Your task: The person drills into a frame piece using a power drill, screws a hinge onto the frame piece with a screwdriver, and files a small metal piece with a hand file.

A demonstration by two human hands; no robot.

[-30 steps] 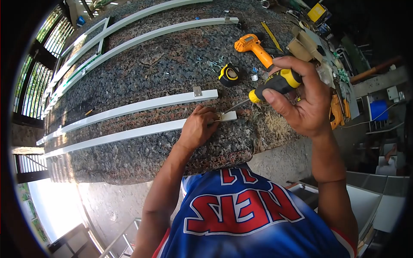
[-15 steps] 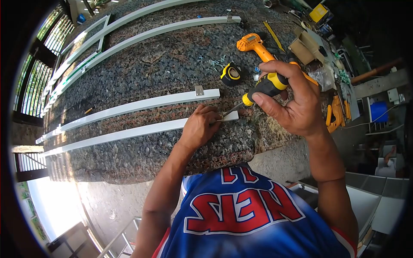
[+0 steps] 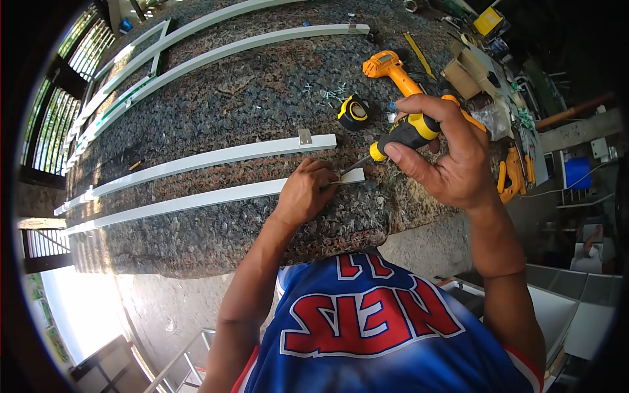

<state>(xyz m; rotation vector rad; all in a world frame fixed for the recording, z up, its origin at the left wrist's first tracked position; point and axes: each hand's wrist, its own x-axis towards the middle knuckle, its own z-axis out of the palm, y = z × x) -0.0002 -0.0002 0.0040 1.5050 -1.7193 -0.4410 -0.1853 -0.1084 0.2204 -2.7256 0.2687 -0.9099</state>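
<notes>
a short white metal bar-end is being worked at with both hands. the black and yellow screwdriver (image 3: 411, 133) is held by its thick handle in the right hand (image 3: 462, 154); the thumb and forefinger are curled around it from opposite sides and closed on the grip. some small marking is carried on the handle, but it cannot be read. the shaft is slanted down to the left, its tip brought to the end part of the nearest long white bar (image 3: 196, 202), just beside the fingers of the left hand (image 3: 303, 193). those fingers are bent and held close together, laid on that bar; what is pinched beneath them cannot be told.

a second long white bar (image 3: 216, 157) is laid just beyond, with a small silver metal bracket (image 3: 304, 136) near its right end. on the dark mottled worktop (image 3: 229, 98) a black and yellow tape measure (image 3: 354, 111) is set near a scatter of small silvery screws (image 3: 331, 97), and an orange pistol-shaped power tool (image 3: 390, 69) is seen beyond the right hand.

on the blue jersey (image 3: 393, 370), large red letters edged in white are seen upside down, apparently "nets", with "11" nearer the worktop.
</notes>
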